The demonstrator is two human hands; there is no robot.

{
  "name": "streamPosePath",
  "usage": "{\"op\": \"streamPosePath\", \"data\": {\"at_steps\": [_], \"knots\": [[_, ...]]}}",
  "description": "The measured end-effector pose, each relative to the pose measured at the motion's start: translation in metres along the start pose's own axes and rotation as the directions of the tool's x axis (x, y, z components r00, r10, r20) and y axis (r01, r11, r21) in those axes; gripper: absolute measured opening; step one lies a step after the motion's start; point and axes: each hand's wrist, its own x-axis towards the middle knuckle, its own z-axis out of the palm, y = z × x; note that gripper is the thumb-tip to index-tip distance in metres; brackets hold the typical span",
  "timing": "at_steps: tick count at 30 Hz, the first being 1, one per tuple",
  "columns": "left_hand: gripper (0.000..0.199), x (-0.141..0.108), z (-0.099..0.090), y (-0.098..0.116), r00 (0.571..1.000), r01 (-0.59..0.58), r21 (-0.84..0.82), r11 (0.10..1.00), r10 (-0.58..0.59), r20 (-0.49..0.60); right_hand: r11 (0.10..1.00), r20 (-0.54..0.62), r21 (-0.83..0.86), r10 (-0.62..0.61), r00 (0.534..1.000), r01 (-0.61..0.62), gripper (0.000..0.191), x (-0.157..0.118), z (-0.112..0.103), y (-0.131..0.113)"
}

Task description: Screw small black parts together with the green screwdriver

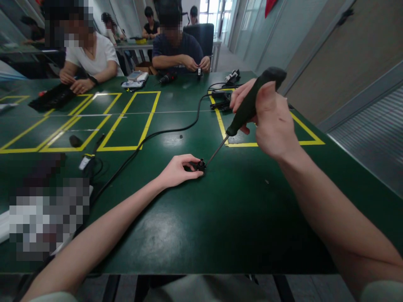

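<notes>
My left hand (181,170) pinches a small black part (201,165) between thumb and fingers, low over the green table (239,218). A short round post sticks up from the part. In my right hand (272,119) is a screwdriver (247,102) with a dark green handle, the fist wrapped round it. Its thin metal shaft slants down to the left, and the tip meets or nearly meets the right side of the black part. Whether a screw sits at the tip is too small to tell.
A black cable (163,131) crosses the table from the left to dark parts (222,100) behind my right hand. Yellow tape (121,148) marks rectangles. Two people (178,50) sit opposite, handling things. A power drill (168,78) lies at the far edge. Dark items (44,167) lie at left.
</notes>
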Motion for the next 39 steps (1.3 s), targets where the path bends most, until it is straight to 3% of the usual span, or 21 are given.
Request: {"op": "streamPosePath", "data": {"at_steps": [5,10,15,17,22,28,31,34,39], "knots": [[0.03,-0.001,0.003,0.0,1.0,-0.019,0.023,1.0,0.019,-0.024,0.994,-0.107,-0.04,-0.103,0.989,0.099,0.049,0.005,-0.01,-0.004],[0.029,-0.003,0.004,0.0,0.998,-0.05,0.076,0.996,0.053,-0.038,0.992,-0.038,-0.001,-0.126,0.991,0.126,0.037,0.005,-0.016,-0.011],[0.029,-0.003,0.002,-0.001,0.995,-0.095,0.15,0.984,0.1,-0.023,0.938,-0.127,-0.265,-0.264,0.956,0.224,0.035,0.002,-0.018,-0.015],[0.03,-0.002,0.002,-0.001,0.993,-0.117,0.192,0.974,0.121,-0.013,0.927,-0.136,-0.283,-0.294,0.946,0.248,0.032,0.002,-0.019,-0.016],[0.029,-0.002,0.002,-0.001,0.992,-0.122,0.215,0.969,0.125,-0.001,0.957,-0.091,-0.129,-0.271,0.958,0.258,0.035,0.0,-0.018,-0.017],[0.03,-0.001,0.002,-0.003,0.995,-0.092,0.151,0.984,0.096,-0.015,0.917,-0.148,-0.325,-0.291,0.945,0.232,0.029,0.002,-0.024,-0.014],[0.031,-0.001,0.003,-0.003,0.996,-0.08,0.134,0.988,0.083,-0.02,0.95,-0.142,-0.191,-0.274,0.951,0.245,0.035,0.006,-0.026,-0.009],[0.031,-0.001,0.004,-0.002,0.996,-0.078,0.138,0.987,0.084,-0.042,0.95,-0.119,-0.073,-0.309,0.944,0.302,0.019,0.009,-0.027,-0.007],[0.033,-0.001,0.004,-0.002,0.995,-0.075,0.147,0.986,0.084,-0.053,0.934,-0.17,-0.24,-0.31,0.935,0.266,0.022,0.007,-0.027,-0.01]]}}
